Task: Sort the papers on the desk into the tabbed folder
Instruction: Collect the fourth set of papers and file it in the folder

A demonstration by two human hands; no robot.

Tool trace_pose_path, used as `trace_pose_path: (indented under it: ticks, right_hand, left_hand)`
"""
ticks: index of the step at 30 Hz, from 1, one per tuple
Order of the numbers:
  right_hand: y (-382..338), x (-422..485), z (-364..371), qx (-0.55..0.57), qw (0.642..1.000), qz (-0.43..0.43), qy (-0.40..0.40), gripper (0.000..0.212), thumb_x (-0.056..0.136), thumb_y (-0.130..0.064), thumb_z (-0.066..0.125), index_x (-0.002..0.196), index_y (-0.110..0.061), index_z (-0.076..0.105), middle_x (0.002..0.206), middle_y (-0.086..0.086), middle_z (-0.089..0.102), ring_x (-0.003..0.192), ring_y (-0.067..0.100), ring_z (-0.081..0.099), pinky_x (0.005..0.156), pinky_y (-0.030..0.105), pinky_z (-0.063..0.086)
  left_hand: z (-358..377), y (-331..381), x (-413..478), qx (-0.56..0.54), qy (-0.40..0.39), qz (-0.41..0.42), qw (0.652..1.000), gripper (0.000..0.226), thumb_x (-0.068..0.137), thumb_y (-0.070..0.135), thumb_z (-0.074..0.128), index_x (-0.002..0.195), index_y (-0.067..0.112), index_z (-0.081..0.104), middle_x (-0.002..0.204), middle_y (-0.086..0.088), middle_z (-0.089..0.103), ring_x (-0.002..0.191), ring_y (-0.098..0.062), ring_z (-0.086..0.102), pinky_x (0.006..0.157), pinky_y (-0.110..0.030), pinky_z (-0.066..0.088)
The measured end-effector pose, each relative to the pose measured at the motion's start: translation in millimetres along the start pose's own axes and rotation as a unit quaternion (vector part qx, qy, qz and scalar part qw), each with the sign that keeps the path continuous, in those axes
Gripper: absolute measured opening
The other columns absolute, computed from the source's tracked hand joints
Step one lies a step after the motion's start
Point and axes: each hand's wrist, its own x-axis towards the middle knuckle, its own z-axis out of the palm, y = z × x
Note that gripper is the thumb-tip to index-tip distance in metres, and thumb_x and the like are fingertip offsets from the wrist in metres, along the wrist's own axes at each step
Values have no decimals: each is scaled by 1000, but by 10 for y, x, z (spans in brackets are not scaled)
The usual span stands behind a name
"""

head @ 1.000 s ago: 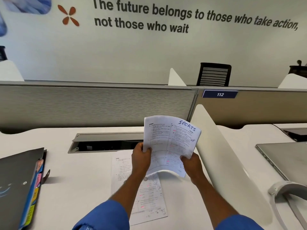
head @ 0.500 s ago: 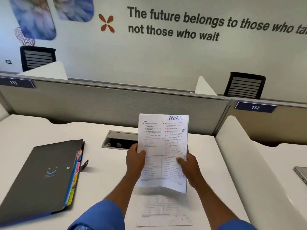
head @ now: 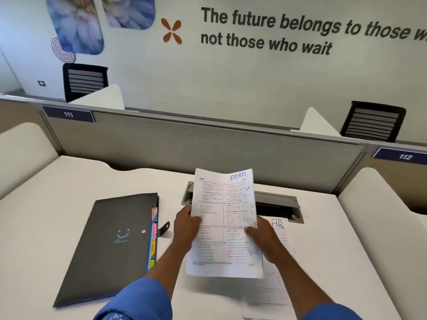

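folder left of paper

A dark tabbed folder is laid closed on the left part of the white desk, coloured tabs shown along its right edge. A sheet marked "HR" is laid flat to its right, near a grey cable hatch set into the top.

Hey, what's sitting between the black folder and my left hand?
Only a small closure strap jutting from the black folder toward the left hand, over bare desk; the head view shows it.
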Motion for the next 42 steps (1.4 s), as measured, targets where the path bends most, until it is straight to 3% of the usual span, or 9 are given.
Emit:
trace_pose_path:
  ticks: [3, 8, 9, 11, 13, 18, 23, 31, 42]
  right_hand:
    - [-43, 16, 240, 12, 1000, 21, -18, 35, 89, 6, 50, 105, -20, 66, 106, 3, 76, 94, 23, 75, 86, 47, 60]
    - [-24, 42, 531, 36, 998, 31, -30, 35, 88, 8, 51, 112, -13, 65, 110, 7, 76, 96, 27, 74, 88, 49, 59]
    - [-19, 41, 575, 38, 998, 33, -27, 35, 88, 8, 51, 112, -14, 65, 109, 7, 76, 96, 27, 74, 87, 49, 59]
    - [-3, 31, 637, 40, 998, 41, -19, 35, 88, 8, 51, 110, -16, 65, 109, 6, 76, 95, 28, 74, 87, 49, 59]
    - [29, 42, 681, 48, 998, 49, -10, 35, 88, 8, 52, 110, -16, 66, 109, 7, 76, 96, 30, 74, 89, 53, 57]
    - [74, 46, 741, 45, 997, 53, 17, 34, 85, 7, 56, 106, -16, 68, 107, 10, 76, 95, 33, 74, 90, 57, 56]
    - [105, 28, 812, 24, 998, 51, 5, 36, 85, 1, 58, 116, -15, 66, 110, 7, 76, 95, 30, 74, 89, 55, 57]
    - [120, 20, 866, 15, 998, 56, -5, 33, 87, 4, 56, 114, -14, 65, 110, 7, 76, 95, 29, 74, 89, 53, 57]
    - [127, 93, 926, 13, 998, 65, -14, 34, 87, 4, 57, 117, -11, 64, 110, 9, 75, 95, 30, 74, 89, 54, 58]
  left_hand:
    - [-251, -77, 78, 7, -12, -18, 1000, 21, 85, 1, 48, 89, 15, 63, 88, 3, 71, 80, -20, 69, 68, -34, 58]
    - [-628, -179, 207, 72, 11, -6, 997, 31, 85, 0, 39, 59, 17, 42, 63, 0, 47, 62, -22, 40, 59, -29, 33]
    - [-715, -227, 248, 84, 4, -2, 996, 32, 87, 2, 41, 61, 17, 52, 67, -1, 54, 65, -25, 48, 61, -30, 39]
    - [-869, -326, 295, 94, -7, -22, 995, 28, 87, 5, 47, 93, 16, 72, 97, -5, 70, 90, -28, 65, 79, -35, 53]
    - [-1012, -452, 320, 134, 23, -25, 990, 35, 87, 3, 49, 116, 9, 68, 115, -9, 68, 107, -29, 63, 90, -37, 51]
    - [-1246, -775, 274, 398, 42, 59, 915, 32, 81, 19, 63, 112, 12, 65, 112, -11, 64, 106, -29, 59, 89, -34, 46]
    - [-1282, -936, 197, 521, 14, 50, 852, 64, 78, 38, 68, 134, 20, 44, 132, -7, 42, 124, -27, 39, 100, -39, 41]
    - [-1284, -1098, 265, 563, -25, 23, 826, 75, 87, 37, 57, 150, 26, 19, 156, -15, 15, 142, -36, 18, 111, -57, 28]
    - [-1294, -1147, 311, 572, -38, 24, 819, 64, 90, 39, 50, 148, 31, 25, 153, -10, 25, 137, -33, 30, 107, -57, 35]
